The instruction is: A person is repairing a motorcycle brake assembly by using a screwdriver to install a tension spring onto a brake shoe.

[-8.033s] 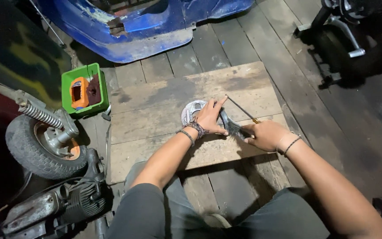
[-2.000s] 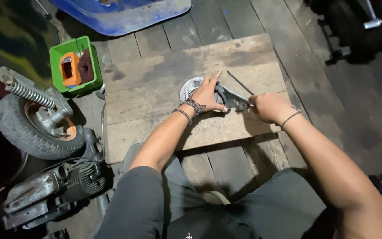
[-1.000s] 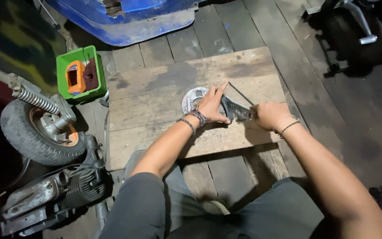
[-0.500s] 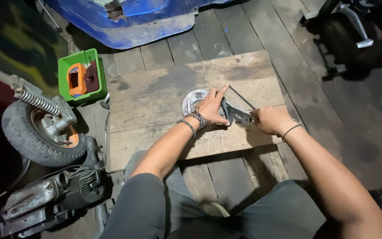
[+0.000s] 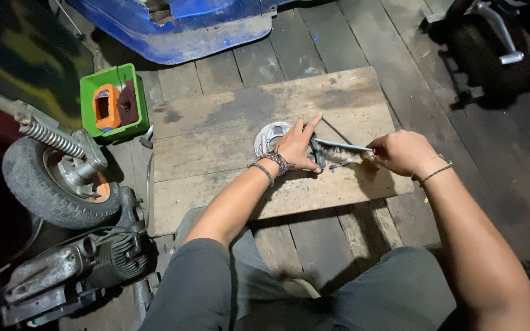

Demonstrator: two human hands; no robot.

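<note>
on the bare wooden board (image 5: 216,153) over the plank floor, left hand (image 5: 294,147) presses flat on the round grey metal plate (image 5: 270,136), right hand (image 5: 400,152) fisted round a thin metal tool (image 5: 341,146), mid-prying judging by pose; next needs steady leverage.

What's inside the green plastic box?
The green plastic box holds an orange block-shaped part with a dark opening and a dark brown piece. Anything beneath them is hidden.
</note>
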